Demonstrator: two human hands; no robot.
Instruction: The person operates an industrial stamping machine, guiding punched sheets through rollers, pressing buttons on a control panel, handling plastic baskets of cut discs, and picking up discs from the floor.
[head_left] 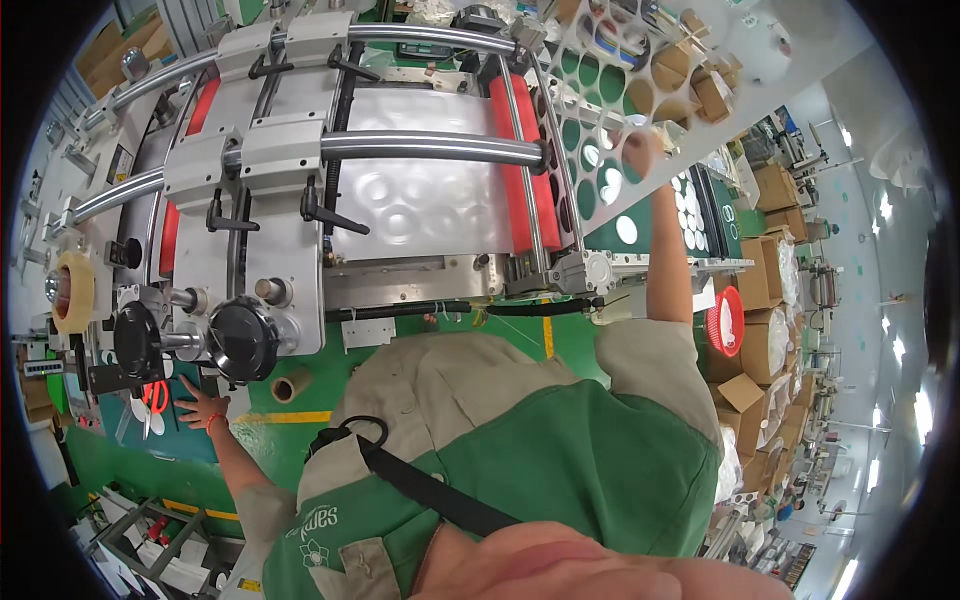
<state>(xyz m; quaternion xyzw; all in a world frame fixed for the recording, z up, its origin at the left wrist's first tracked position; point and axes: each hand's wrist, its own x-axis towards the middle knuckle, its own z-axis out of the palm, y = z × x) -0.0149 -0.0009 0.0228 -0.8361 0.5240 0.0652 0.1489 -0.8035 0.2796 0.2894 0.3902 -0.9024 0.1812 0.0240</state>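
Observation:
My right hand (pixel 643 150) reaches forward at the right end of a roller machine. It is seen partly through a clear plastic sheet with rows of round holes (pixel 612 90), which slants up to the right. The sheet and blur hide its fingers, and I cannot tell if it grips anything. White discs (pixel 690 212) lie on the dark green belt (pixel 640 236) beside that forearm. Low on the left, my left hand (pixel 203 408) is open, fingers spread over a blue-green mat (pixel 185 440). Scissors with orange-red handles (pixel 156 396) lie near its fingertips.
The machine's steel bars (pixel 430 147), red rollers (pixel 525 165) and black knobs (pixel 243 338) stand before me. A tape roll (pixel 75 292) hangs at left. Cardboard boxes (pixel 762 270) and a red basket (pixel 725 320) are at right. A cardboard tube (pixel 291 385) is near the green floor.

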